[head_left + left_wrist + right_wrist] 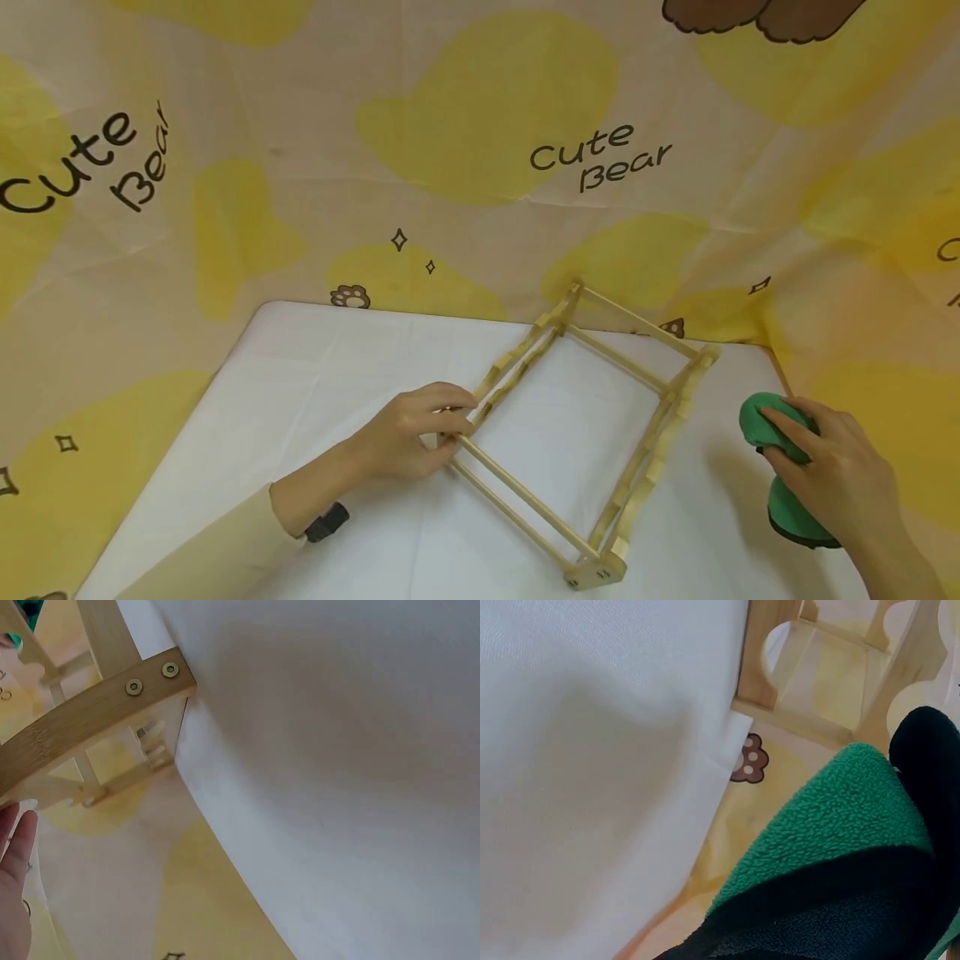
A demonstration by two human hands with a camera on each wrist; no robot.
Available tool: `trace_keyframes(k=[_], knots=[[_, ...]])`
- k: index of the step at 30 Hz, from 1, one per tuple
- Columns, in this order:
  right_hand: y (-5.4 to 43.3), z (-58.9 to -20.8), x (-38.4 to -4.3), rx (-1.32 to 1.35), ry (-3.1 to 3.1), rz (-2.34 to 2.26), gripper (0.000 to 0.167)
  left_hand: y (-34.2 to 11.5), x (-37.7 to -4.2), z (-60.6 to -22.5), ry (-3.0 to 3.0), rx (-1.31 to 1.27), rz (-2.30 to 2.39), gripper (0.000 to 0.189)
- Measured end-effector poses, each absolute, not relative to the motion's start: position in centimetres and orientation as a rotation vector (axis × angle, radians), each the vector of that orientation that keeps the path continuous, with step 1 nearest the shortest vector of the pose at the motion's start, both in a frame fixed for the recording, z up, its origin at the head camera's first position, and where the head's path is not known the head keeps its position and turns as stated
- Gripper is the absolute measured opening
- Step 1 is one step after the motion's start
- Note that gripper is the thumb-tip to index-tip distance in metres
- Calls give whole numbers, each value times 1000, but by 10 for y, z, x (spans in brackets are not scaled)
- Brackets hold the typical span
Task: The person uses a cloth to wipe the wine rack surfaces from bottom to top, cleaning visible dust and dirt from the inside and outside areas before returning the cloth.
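Observation:
A light wooden rack point(525, 493) with wavy, notched side rails and thin crossbars stands tilted across the white table. My left hand point(408, 429) grips its left corner, fingers over the wood and thumb below. The left wrist view gives a close look at a curved end piece of the rack point(82, 712) with two round bolt heads; the fingers point(19, 851) come in at the lower left. To the right of the rack, my right hand point(847, 454) holds a folded green terry cloth point(765, 421) with dark edging. In the right wrist view the cloth point(840, 802) overlaps the rack's scalloped side point(761, 660).
The white table point(337, 358) has a rounded back-left corner. Behind it and at both sides hangs a yellow-patterned fabric point(300, 125) printed with "Cute Bear". A dark device point(327, 522) is worn at the left wrist.

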State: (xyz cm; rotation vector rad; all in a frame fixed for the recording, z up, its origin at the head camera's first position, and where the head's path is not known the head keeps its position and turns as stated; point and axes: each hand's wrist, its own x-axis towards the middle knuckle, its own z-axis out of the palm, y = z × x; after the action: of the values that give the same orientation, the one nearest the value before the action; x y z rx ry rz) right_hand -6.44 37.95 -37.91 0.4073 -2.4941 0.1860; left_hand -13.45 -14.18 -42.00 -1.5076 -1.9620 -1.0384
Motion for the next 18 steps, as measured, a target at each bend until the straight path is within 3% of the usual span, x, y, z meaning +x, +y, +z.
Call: trace_keyframes(k=[18], knots=[[375,-379,-68,452,-2490,180,90,-172,-159,-419,-2040,-1319,-988,41]])
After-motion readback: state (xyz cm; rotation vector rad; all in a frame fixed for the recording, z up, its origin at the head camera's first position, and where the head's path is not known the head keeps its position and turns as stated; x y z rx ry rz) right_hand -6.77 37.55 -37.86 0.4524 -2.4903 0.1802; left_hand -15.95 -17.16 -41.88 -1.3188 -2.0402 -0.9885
